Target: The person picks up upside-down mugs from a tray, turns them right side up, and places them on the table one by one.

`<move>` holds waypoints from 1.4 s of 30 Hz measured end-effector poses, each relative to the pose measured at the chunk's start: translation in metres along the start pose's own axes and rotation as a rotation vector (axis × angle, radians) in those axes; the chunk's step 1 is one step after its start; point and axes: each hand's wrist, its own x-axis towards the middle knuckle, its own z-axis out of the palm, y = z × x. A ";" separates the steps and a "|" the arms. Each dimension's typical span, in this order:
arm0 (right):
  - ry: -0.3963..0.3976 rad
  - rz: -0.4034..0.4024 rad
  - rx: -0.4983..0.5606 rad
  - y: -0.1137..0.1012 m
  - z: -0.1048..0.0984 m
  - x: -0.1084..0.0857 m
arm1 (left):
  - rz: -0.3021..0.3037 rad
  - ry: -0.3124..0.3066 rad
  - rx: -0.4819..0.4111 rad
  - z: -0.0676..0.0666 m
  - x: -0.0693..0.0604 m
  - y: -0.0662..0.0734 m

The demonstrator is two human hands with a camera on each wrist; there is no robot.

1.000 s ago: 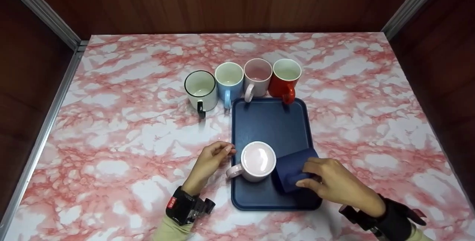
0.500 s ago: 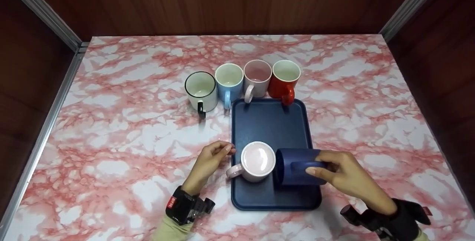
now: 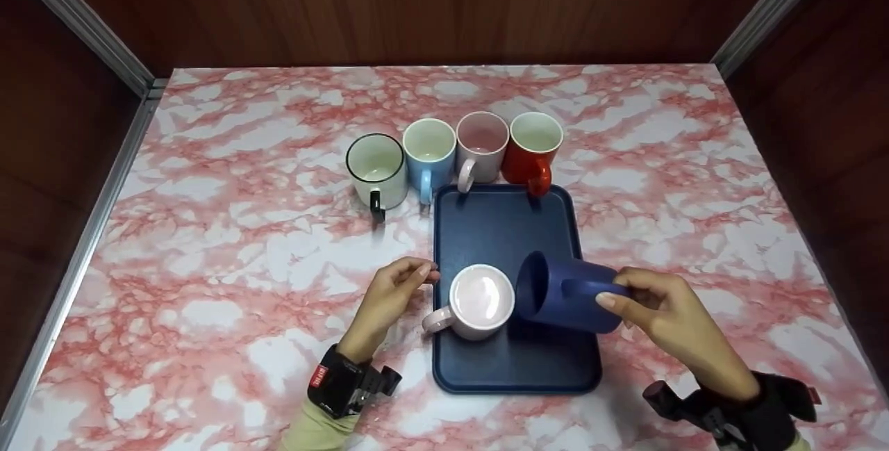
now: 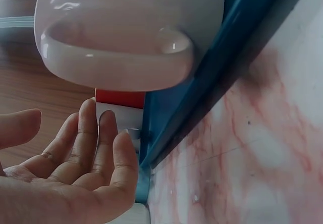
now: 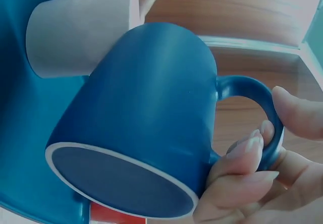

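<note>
A dark blue mug (image 3: pixel 566 313) tips on its side above the right half of the navy tray (image 3: pixel 503 228), its mouth facing left. My right hand (image 3: pixel 677 319) grips its handle, as the right wrist view shows, with the mug's base (image 5: pixel 121 178) visible there. Beside that mouth, a pale pink mug (image 3: pixel 480 301) stands on the tray, apparently base up, its handle (image 4: pixel 118 65) pointing left. By the tray's left edge my left hand (image 3: pixel 389 298) holds nothing; its loosely bent fingers (image 4: pixel 83 143) stay close to the pink mug's handle without gripping it.
Behind the tray, a row of upright mugs runs across: a white one with a black rim (image 3: pixel 389 190), a light blue one (image 3: pixel 417 173), a pink one (image 3: pixel 489 166) and a red one (image 3: pixel 517 166). Dark wood panels (image 3: pixel 444 6) enclose the marbled table (image 3: pixel 229 263).
My right hand has shifted right, turning and raising the blue mug so its mouth swings from lower left to upper left. My left hand and the pink mug barely move.
</note>
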 end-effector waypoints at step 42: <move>0.448 -0.456 0.416 -0.002 0.091 0.034 | 0.103 -0.164 -0.509 0.077 -0.025 0.087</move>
